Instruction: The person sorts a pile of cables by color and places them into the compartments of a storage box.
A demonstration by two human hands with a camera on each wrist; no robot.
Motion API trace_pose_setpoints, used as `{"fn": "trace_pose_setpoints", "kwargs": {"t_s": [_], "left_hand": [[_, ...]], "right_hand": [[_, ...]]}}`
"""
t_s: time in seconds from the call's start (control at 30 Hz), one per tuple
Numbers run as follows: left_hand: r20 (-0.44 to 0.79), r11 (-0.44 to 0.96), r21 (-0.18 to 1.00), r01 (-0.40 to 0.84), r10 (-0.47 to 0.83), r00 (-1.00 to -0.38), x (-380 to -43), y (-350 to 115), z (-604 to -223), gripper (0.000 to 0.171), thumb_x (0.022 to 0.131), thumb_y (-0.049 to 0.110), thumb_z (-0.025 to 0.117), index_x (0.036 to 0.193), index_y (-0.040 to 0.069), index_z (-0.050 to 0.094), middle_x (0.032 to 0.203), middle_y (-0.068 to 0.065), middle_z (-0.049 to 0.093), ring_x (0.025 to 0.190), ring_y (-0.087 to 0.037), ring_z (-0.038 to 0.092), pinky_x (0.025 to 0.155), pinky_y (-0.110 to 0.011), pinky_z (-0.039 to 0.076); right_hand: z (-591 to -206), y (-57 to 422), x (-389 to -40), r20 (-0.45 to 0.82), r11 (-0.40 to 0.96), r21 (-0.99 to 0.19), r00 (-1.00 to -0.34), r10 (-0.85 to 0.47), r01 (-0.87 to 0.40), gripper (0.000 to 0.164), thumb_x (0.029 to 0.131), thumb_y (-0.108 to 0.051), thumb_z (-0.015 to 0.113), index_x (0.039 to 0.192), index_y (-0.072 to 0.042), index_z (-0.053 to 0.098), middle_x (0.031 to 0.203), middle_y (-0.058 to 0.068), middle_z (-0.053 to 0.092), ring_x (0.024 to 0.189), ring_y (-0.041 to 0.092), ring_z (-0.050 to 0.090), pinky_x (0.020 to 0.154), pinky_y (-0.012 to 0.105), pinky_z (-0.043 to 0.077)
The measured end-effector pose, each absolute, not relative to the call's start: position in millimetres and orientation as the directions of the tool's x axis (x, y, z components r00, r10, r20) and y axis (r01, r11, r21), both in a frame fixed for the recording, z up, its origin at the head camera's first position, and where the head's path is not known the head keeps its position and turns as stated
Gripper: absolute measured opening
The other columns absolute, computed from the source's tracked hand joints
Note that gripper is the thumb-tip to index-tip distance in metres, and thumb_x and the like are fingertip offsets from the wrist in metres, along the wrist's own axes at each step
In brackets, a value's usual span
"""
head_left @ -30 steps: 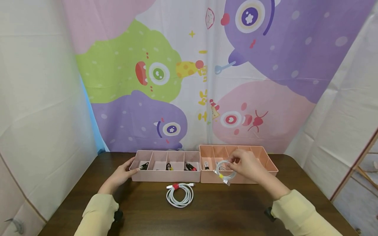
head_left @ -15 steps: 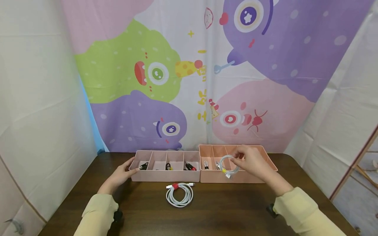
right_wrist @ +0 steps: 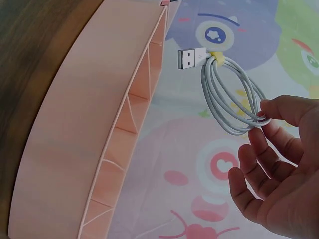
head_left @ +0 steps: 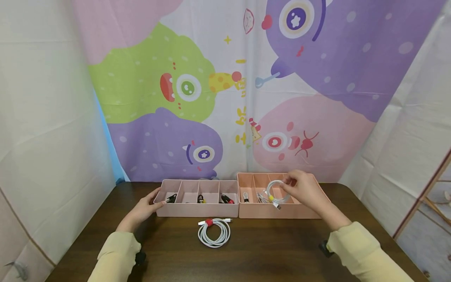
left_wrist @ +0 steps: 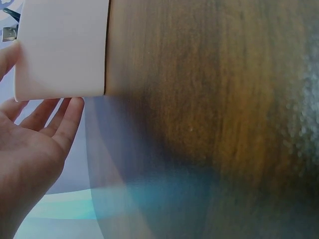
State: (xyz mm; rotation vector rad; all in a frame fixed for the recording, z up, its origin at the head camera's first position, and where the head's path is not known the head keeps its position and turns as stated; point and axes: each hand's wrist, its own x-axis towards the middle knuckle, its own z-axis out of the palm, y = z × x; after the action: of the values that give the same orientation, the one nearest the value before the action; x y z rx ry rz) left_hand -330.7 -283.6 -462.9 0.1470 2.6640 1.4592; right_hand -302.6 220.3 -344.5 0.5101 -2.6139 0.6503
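Observation:
In the head view my right hand (head_left: 303, 190) pinches a coiled white USB cable (head_left: 270, 191) between thumb and fingertips, above the peach divided box (head_left: 267, 212). A yellow tie (right_wrist: 218, 58) binds the coil, and its USB plug (right_wrist: 192, 59) points away from the hand in the right wrist view. My left hand (head_left: 142, 211) holds the left end of the pale pink divided box (head_left: 197, 210), thumb at the front rim and fingers along the end wall. Another coiled white cable (head_left: 201, 240) with a red tie (head_left: 209, 222) lies on the table in front.
Black cables (head_left: 225, 199) sit in some compartments of the pale pink box. Bundled white cables (head_left: 246, 197) lie in the left compartments of the peach box. Both boxes stand end to end on the dark wooden table (head_left: 246, 254), before a cartoon-print curtain (head_left: 190, 117).
My right hand has moved to the right and slightly up with the USB cable, uncovering more of a cable in the peach box's second compartment. The left hand stays put.

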Motion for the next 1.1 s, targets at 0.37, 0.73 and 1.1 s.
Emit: {"fn": "trace_pose_setpoints", "kwargs": {"t_s": [0.37, 0.73, 1.1], "left_hand": [[-0.044, 0.545, 0.837, 0.037, 0.136, -0.99, -331, -282, -462, 0.078, 0.093, 0.036, 0.058, 0.151, 0.006, 0.016, 0.153, -0.028, 0.016, 0.137, -0.048, 0.022, 0.105, -0.059, 0.029], [-0.049, 0.548, 0.836, 0.03, 0.129, -0.99, -329, -282, -462, 0.078, 0.093, 0.036, 0.058, 0.151, 0.006, 0.016, 0.152, -0.029, 0.017, 0.137, -0.049, 0.022, 0.106, -0.06, 0.028], [-0.049, 0.556, 0.831, 0.029, 0.125, -0.991, -329, -282, -462, 0.078, 0.093, 0.038, 0.058, 0.151, 0.008, 0.016, 0.154, -0.026, 0.015, 0.137, -0.049, 0.019, 0.106, -0.06, 0.027]], "right_hand": [[-352, 230, -312, 0.466, 0.82, -0.406, -0.864, -0.194, -0.403, 0.013, 0.082, -0.016, 0.073, 0.08, -0.007, 0.065, 0.075, 0.004, 0.06, 0.069, 0.017, 0.054, 0.058, 0.028, 0.044], [-361, 239, -324, 0.503, 0.823, -0.407, -0.849, -0.161, -0.397, 0.011, 0.08, -0.015, 0.073, 0.077, -0.007, 0.066, 0.075, 0.004, 0.061, 0.069, 0.017, 0.054, 0.059, 0.029, 0.044], [-369, 244, -337, 0.547, 0.82, -0.416, -0.829, -0.119, -0.392, 0.013, 0.079, -0.016, 0.073, 0.075, -0.006, 0.065, 0.075, 0.007, 0.06, 0.069, 0.02, 0.054, 0.06, 0.029, 0.043]]}}
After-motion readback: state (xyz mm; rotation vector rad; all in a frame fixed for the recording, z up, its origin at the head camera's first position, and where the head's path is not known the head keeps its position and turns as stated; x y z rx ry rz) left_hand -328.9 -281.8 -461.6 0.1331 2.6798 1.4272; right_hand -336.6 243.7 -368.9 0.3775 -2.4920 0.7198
